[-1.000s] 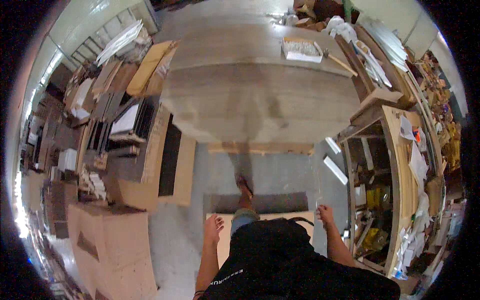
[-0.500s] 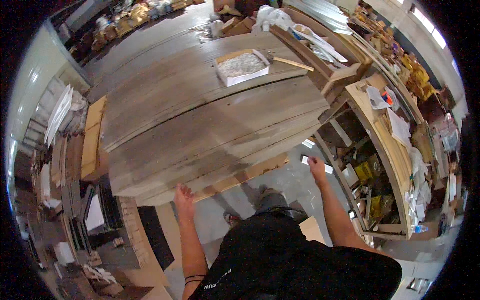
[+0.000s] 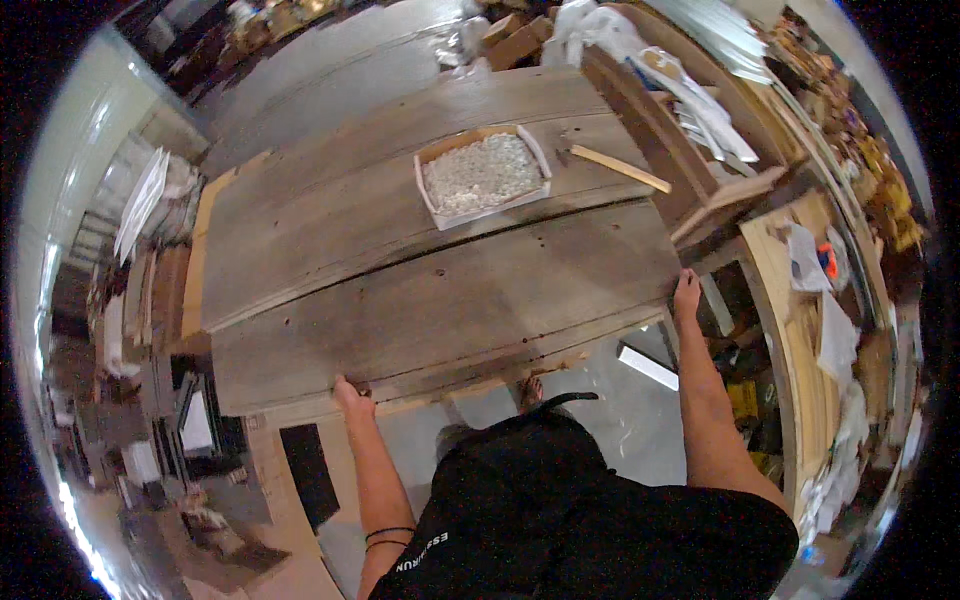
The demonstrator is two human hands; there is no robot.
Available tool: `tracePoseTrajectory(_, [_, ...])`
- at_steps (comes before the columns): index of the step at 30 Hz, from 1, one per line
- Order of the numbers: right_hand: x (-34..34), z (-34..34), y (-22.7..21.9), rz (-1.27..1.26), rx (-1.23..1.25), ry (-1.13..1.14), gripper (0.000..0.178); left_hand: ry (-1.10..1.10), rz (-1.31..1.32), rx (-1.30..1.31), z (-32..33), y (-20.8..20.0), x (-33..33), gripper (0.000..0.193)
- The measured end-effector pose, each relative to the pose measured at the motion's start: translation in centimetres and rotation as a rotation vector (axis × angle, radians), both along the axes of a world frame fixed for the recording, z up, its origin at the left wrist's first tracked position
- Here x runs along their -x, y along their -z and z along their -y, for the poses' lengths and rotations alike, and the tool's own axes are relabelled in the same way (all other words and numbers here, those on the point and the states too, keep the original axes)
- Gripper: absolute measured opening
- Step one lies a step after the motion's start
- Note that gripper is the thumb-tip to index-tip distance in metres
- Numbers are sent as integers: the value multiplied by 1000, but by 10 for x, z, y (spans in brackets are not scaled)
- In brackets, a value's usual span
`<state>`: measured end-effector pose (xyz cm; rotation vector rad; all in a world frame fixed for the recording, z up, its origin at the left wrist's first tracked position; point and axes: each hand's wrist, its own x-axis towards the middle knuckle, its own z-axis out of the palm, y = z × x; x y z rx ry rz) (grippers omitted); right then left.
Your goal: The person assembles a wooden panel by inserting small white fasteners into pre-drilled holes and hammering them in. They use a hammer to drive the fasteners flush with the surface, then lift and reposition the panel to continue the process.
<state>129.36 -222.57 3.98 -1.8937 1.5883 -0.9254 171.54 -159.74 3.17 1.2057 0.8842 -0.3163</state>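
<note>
The near board (image 3: pixel 450 285), long and brown, runs from the left hand (image 3: pixel 354 395) across to the right hand (image 3: pixel 687 292); the left fingers touch its near edge, the right fingers its right end. The far board (image 3: pixel 310 235) lies beyond both sets of fingers, across a dark seam. Farther out from the right fingers is an open wooden bin (image 3: pixel 645 130). Both arms reach forward, the left (image 3: pixel 378 480) fairly straight with dark bands around it, the right (image 3: pixel 705 410) stretched farther ahead. Well beyond the left fingers, on the far board, sits an open box (image 3: pixel 490 211) of small white pieces (image 3: pixel 482 175). Below the right fingers, a white strip (image 3: pixel 648 367) lies on the floor; ahead of them is a hammer (image 3: pixel 620 168). The left fingers bend at the edge, the right ones curl in; I cannot tell whether either set pinches the board.
</note>
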Motion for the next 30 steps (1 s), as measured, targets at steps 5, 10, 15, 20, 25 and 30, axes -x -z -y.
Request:
tracePoseTrajectory(5, [-15, 12, 15, 39, 53, -87, 35, 17, 70, -43, -12, 2, 22, 37])
tracePoseTrajectory(10, [6, 37, 35, -89, 322, -149, 44, 71, 130, -1, 12, -24, 32, 30])
tracePoseTrajectory(15, [9, 43, 30, -549, 197, -141, 42, -157, 112, 12, 10, -15, 30, 37])
tracePoseTrajectory(20, [30, 4, 10, -526, 98, -115, 47, -279, 76, -50, -3, -6, 26, 61])
tracePoseTrajectory(25, [60, -71, -10, -409, -20, -99, 47, -363, -43, -315, -10, -12, 28, 74])
tracePoseTrajectory(30, [70, -75, 11, -139, 17, -16, 42, -278, -60, -450, -3, -45, 46, 76])
